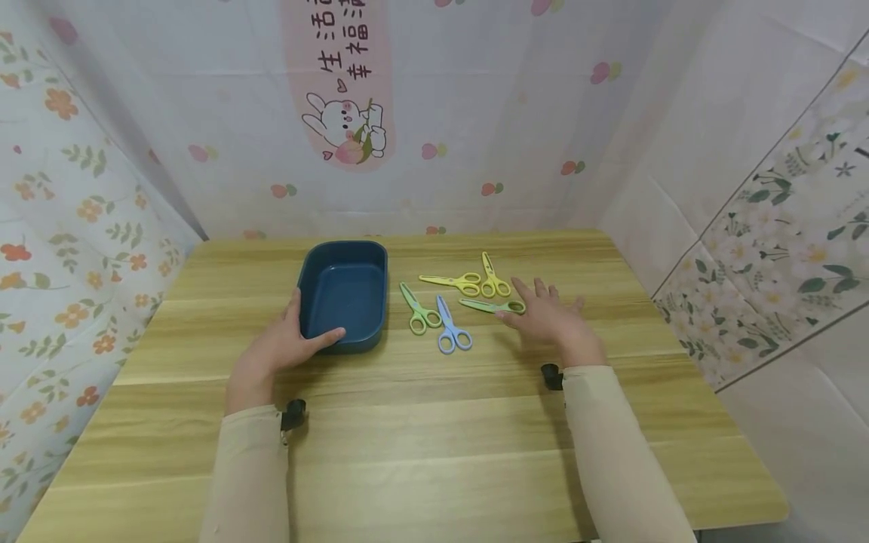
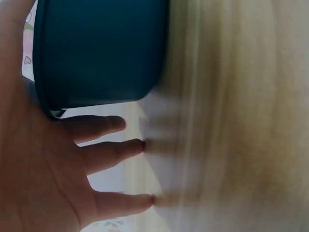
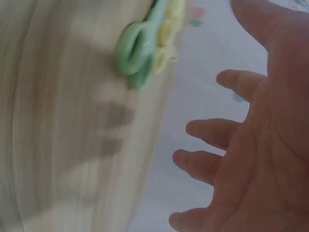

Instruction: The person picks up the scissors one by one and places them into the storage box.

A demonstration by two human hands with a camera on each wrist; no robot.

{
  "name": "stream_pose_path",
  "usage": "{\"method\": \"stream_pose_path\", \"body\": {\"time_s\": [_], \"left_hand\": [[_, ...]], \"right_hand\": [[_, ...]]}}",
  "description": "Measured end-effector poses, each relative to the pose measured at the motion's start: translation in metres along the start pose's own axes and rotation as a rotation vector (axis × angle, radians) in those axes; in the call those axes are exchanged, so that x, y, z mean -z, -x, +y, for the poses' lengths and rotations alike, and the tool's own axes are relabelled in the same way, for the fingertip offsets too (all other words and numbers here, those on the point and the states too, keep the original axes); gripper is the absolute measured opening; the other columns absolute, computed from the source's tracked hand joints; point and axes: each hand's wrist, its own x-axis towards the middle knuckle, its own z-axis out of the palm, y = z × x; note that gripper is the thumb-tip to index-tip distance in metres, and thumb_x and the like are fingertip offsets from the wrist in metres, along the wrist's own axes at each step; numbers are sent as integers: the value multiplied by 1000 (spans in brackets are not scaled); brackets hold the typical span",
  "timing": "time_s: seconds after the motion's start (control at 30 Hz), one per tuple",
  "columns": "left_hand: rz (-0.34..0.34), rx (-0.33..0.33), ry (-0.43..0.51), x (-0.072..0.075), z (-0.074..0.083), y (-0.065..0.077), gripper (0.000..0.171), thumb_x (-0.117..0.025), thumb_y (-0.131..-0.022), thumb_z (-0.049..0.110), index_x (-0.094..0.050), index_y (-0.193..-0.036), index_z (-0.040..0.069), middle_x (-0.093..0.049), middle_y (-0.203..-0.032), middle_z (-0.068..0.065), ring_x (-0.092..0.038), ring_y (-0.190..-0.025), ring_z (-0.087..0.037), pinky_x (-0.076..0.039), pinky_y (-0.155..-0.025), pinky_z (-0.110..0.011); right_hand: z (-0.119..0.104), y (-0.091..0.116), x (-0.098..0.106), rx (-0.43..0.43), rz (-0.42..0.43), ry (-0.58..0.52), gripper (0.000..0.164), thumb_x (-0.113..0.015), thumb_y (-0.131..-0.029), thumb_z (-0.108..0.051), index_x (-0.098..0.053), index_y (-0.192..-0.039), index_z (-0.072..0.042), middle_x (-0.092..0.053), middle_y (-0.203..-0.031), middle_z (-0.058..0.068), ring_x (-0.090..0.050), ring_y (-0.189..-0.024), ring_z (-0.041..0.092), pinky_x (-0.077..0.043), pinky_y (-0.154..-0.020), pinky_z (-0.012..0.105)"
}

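A deep blue rectangular bin (image 1: 348,300) stands on the wooden table. My left hand (image 1: 288,339) is spread around its near left corner, thumb over the near rim. In the left wrist view, straight fingers (image 2: 116,155) reach down beside the bin wall (image 2: 101,53). Spread out and holding nothing, my right hand (image 1: 543,313) hovers beside green scissors (image 1: 495,306). Those green handles (image 3: 135,50) lie apart from the palm in the right wrist view. Yellow scissors (image 1: 490,280) lie just behind, with another yellow pair (image 1: 458,282) to their left.
Between the bin and the right-hand scissors lie another green pair (image 1: 421,311) and a blue pair (image 1: 450,328). A printed curtain (image 1: 462,136) hangs behind the table's far edge. The wooden tabletop (image 1: 421,452) extends toward me between both forearms.
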Motion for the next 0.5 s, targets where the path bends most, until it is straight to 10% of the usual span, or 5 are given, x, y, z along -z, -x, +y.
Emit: {"method": "stream_pose_path", "body": {"time_s": [0.33,0.5], "left_hand": [[-24,32,32,0,2,1,144,-63,-84,87,31,-164,13,-15,-171,-40,-37,-150,-61,-43,-116,-69],[-30,38,23,0,2,1,144,-62,-84,88,31,-164,12,-16,-170,-41,-39,-149,-60,-44,-116,-68]], "right_hand": [[16,-17,-5,38,-63,16,99,-66,-99,-62,-15,-173,-18,-7,-175,34,-4,-160,61,-4,-117,89],[21,-21,-7,33,-48,64,99,-68,-98,-64,-21,-172,-18,-29,-167,34,-31,-154,57,-25,-117,84]]}}
